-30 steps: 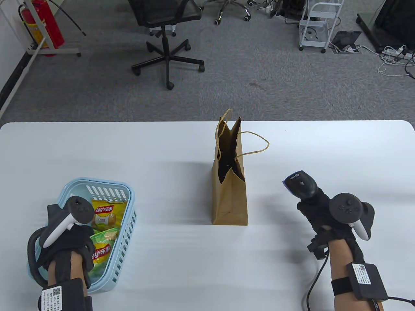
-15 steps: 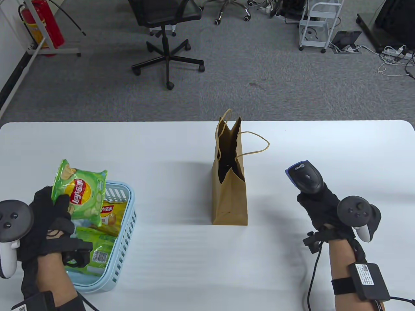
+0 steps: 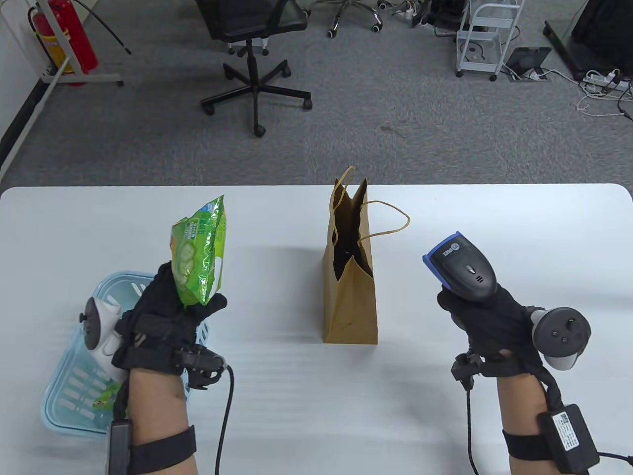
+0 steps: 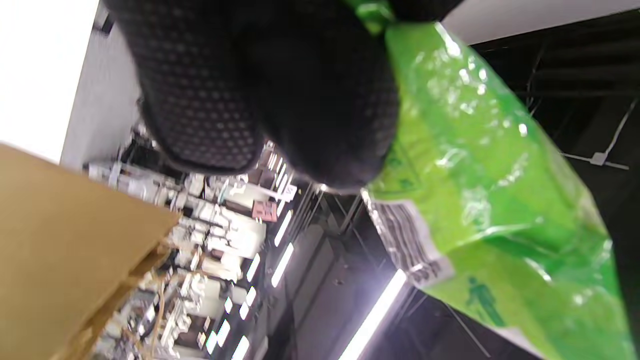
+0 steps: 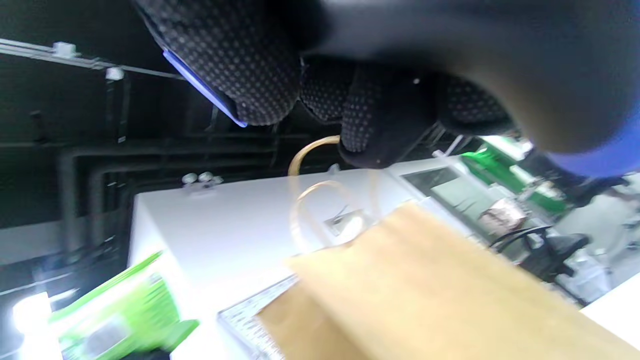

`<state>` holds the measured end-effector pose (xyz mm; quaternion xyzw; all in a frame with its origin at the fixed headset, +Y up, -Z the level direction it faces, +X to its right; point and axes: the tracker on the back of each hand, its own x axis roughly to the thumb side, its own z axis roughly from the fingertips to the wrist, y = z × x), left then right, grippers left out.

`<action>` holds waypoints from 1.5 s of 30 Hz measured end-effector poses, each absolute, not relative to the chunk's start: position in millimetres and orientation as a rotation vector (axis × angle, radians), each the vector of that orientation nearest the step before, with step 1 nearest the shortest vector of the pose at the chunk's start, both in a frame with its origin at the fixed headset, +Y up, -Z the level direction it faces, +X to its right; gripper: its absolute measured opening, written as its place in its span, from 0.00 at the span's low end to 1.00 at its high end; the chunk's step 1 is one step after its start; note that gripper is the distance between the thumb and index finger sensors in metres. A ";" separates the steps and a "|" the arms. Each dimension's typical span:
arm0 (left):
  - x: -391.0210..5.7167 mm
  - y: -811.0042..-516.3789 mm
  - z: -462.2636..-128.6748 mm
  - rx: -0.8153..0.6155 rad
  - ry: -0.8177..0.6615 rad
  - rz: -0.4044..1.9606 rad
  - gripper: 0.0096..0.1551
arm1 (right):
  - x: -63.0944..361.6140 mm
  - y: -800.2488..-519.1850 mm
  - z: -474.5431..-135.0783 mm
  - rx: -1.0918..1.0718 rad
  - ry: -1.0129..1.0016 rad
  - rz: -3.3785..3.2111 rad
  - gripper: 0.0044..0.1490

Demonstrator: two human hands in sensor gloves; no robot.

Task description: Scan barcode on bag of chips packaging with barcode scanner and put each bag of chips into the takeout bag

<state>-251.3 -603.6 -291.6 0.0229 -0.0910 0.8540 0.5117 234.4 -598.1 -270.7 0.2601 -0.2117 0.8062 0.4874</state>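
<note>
My left hand (image 3: 168, 316) grips a green bag of chips (image 3: 200, 252) by its lower end and holds it upright above the table, left of the brown paper takeout bag (image 3: 350, 292). In the left wrist view the green bag of chips (image 4: 480, 190) shows a barcode patch beside my gloved fingers (image 4: 300, 100). My right hand (image 3: 487, 321) grips the black and blue barcode scanner (image 3: 460, 267), its head turned left toward the paper bag. In the right wrist view my fingers (image 5: 360, 110) wrap the scanner handle; the takeout bag (image 5: 425, 290) and the chips bag (image 5: 115, 315) appear below.
A light blue basket (image 3: 69, 391) sits at the front left under my left forearm, its contents mostly hidden. The takeout bag stands open mid-table with a handle (image 3: 390, 217) hanging right. Cables trail from both wrists. An office chair (image 3: 252, 44) stands beyond the table.
My left hand lifted the green chips bag out of the basket, carried it right and up, and turned it edge-on. My right hand raised the scanner and angled it left.
</note>
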 end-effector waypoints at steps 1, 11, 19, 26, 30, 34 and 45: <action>-244.3 -607.1 -294.5 0.039 -0.229 2.078 0.26 | 226.7 -594.7 -268.5 0.665 -0.503 1.956 0.37; -174.2 -646.0 -315.3 -0.145 -0.376 2.220 0.26 | 134.8 -587.6 -255.5 0.974 -0.370 2.005 0.37; -157.4 -655.9 -319.2 -0.206 -0.425 2.159 0.26 | 124.0 -601.4 -252.5 1.021 -0.386 2.013 0.38; -151.6 -657.8 -318.7 -0.221 -0.449 2.143 0.26 | 126.8 -603.4 -253.9 1.013 -0.386 2.014 0.38; -152.2 -662.0 -320.8 -0.228 -0.437 2.139 0.26 | 126.6 -605.0 -254.9 1.018 -0.359 2.014 0.37; -152.3 -663.6 -321.2 -0.230 -0.422 2.117 0.26 | 124.8 -606.5 -254.6 1.021 -0.355 2.023 0.37; -155.8 -666.6 -322.3 -0.221 -0.416 2.123 0.26 | 125.0 -606.6 -254.7 1.017 -0.354 2.033 0.37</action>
